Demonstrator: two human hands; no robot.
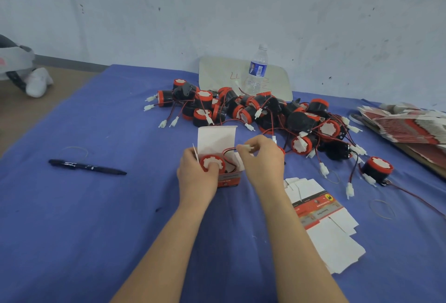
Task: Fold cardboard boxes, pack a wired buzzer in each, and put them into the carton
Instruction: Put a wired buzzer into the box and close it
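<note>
My left hand [195, 174] is curled round the near left side of the small cardboard box [229, 179], holding it upright on the blue cloth [96, 230], with the thumb pressing down on the white face of the red-rimmed wired buzzer [212, 162] that sits in the box's open top. My right hand [264, 160] is just beside it, above the box's right edge, with fingers and thumb pinching the white connector [248, 148] at the end of the buzzer's red and black wire [228, 151]; the wire loops from the connector down into the box. The box's white lid flap [216, 139] stands open at the far side. Just right of my right forearm lie a few flat box blanks [321, 218], white with a red printed band, fanned over one another. Beyond the box is a tangled pile of buzzers [253, 109], black bodies with red rims, their wires and white plugs spilling out over the cloth. One lone buzzer [377, 167] stands apart to the right, and a thin rubber band [382, 209] lies near it. A stack of flattened boxes [405, 126] sits at the far right edge. A black marker [87, 167] lies well to the left. A clear water bottle [257, 70] stands behind the pile, in front of a pale board [222, 73] leaning against the wall.
</note>
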